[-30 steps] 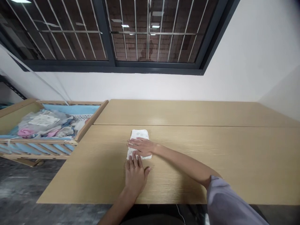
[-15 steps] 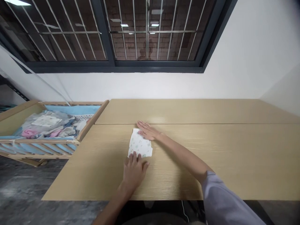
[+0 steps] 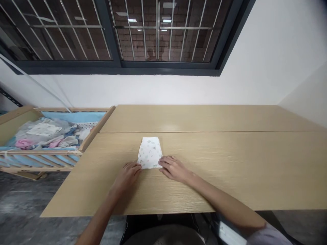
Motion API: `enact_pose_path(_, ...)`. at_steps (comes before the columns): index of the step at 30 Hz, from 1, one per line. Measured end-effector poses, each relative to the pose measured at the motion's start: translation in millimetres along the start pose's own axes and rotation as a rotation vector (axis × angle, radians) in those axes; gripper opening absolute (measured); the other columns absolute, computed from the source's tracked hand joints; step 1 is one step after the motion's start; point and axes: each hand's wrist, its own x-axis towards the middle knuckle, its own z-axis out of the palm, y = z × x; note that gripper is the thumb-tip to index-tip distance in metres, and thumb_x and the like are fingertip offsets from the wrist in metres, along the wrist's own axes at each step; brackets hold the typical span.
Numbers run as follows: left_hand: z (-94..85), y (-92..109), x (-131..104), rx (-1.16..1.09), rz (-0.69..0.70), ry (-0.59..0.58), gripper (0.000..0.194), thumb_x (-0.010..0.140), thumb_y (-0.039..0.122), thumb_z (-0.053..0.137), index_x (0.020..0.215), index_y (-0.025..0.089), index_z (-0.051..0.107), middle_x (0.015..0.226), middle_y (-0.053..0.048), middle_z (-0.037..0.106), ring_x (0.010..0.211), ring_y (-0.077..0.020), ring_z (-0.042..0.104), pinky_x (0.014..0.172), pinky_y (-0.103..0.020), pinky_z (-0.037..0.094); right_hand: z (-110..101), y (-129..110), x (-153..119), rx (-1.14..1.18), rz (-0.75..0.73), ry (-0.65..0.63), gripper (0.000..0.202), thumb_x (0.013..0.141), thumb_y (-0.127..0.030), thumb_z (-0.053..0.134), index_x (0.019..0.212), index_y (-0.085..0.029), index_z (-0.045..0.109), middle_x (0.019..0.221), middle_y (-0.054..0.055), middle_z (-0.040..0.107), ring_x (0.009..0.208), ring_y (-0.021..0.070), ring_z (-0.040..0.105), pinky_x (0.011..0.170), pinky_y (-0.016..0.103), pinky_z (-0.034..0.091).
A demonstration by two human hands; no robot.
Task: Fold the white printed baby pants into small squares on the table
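A small white cloth (image 3: 150, 153) with a fine printed pattern lies folded flat on the wooden table, narrower at its far edge. My left hand (image 3: 129, 173) is at its near left corner, fingertips closed together on the edge. At the near right corner, my right hand (image 3: 173, 167) has its fingers and thumb pinched on the cloth's edge. Both palms are low over the tabletop.
The light wooden table (image 3: 230, 163) has a seam running across it. To its left stands a wooden crib (image 3: 97, 129) with blue lining, holding a pile of clothes (image 3: 46, 132). A barred window (image 3: 163, 34) is above, in the white wall.
My right hand has come down from the cloth's far edge to its near right corner. My left hand has shifted left to the near left corner. The cloth's outline is now more even.
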Motion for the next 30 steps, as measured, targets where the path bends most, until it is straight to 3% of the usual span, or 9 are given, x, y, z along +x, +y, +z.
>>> enact_pose_path(4,3.8,-1.6,2.4,0.068,0.028,0.000,0.028,0.100,0.021,0.045,0.099,0.021,0.072,0.105,-0.008,0.076,0.102,-0.0236,0.068,0.095,-0.040,0.049,18.2,-9.9,-3.1,-0.042,0.067,0.121,0.024,0.102,-0.025,0.052,0.119,-0.016,0.067,0.118,0.014,0.070,0.119,0.0252,0.060,0.101,0.042,0.044)
enact_pose_path(7,5.1,3.0,-0.3,0.126,0.038,0.036,0.027,0.100,0.019,0.042,0.094,0.019,0.068,0.095,-0.007,0.075,0.095,-0.0234,0.068,0.094,-0.041,0.047,20.5,-22.0,-1.1,-0.090,0.087,0.125,0.020,0.100,-0.016,0.050,0.108,-0.014,0.068,0.110,0.013,0.071,0.111,0.0253,0.062,0.100,0.042,0.043)
enact_pose_path(12,-2.8,16.8,-2.5,0.133,0.026,0.059,0.016,0.095,0.019,0.047,0.090,0.020,0.061,0.091,-0.006,0.072,0.091,-0.0225,0.065,0.090,-0.038,0.044,-2.1,-37.6,3.6,-0.021,0.246,0.053,0.015,0.091,-0.014,0.054,0.100,-0.015,0.065,0.099,0.011,0.068,0.099,0.0242,0.060,0.094,0.040,0.042)
enact_pose_path(15,-10.3,19.6,13.5,0.099,-0.059,0.066,0.016,0.096,0.023,0.045,0.089,0.021,0.060,0.091,-0.005,0.070,0.091,-0.0219,0.065,0.087,-0.036,0.045,-21.7,-36.3,18.2,0.011,0.348,0.027,0.017,0.090,-0.016,0.053,0.103,-0.015,0.064,0.104,0.011,0.066,0.101,0.0242,0.058,0.092,0.038,0.041)
enact_pose_path(19,-17.3,9.6,54.4,0.105,-0.168,0.087,0.018,0.097,0.027,0.045,0.092,0.021,0.061,0.097,-0.007,0.071,0.095,-0.0235,0.065,0.086,-0.035,0.046,-38.2,-21.3,51.2,-0.045,0.465,0.017,0.020,0.097,-0.021,0.045,0.106,-0.015,0.062,0.109,0.013,0.065,0.104,0.0253,0.057,0.095,0.039,0.039)
enact_pose_path(23,-16.8,-8.5,95.6,0.141,-0.216,0.113,0.025,0.100,0.030,0.040,0.101,0.019,0.063,0.107,-0.010,0.071,0.103,-0.0269,0.064,0.091,-0.038,0.046,-37.5,5.5,83.7,-0.053,0.541,-0.010,0.024,0.103,-0.024,0.038,0.113,-0.015,0.058,0.113,0.015,0.066,0.106,0.0247,0.059,0.093,0.037,0.040)
enact_pose_path(26,-6.6,-20.0,115.8,0.177,-0.260,0.119,0.028,0.101,0.029,0.039,0.105,0.018,0.065,0.111,-0.013,0.070,0.107,-0.0292,0.063,0.092,-0.039,0.045,-28.0,27.2,100.0,-0.053,0.595,-0.020,0.025,0.105,-0.025,0.037,0.119,-0.015,0.054,0.117,0.015,0.065,0.109,0.0245,0.059,0.093,0.035,0.041)
enact_pose_path(30,14.3,-29.6,126.1,0.218,-0.322,0.102,0.028,0.100,0.026,0.041,0.106,0.017,0.067,0.109,-0.015,0.071,0.105,-0.0306,0.064,0.088,-0.040,0.047,-10.5,45.3,108.5,-0.062,0.644,-0.043,0.024,0.104,-0.025,0.042,0.122,-0.014,0.053,0.120,0.017,0.065,0.109,0.0254,0.061,0.091,0.035,0.042)
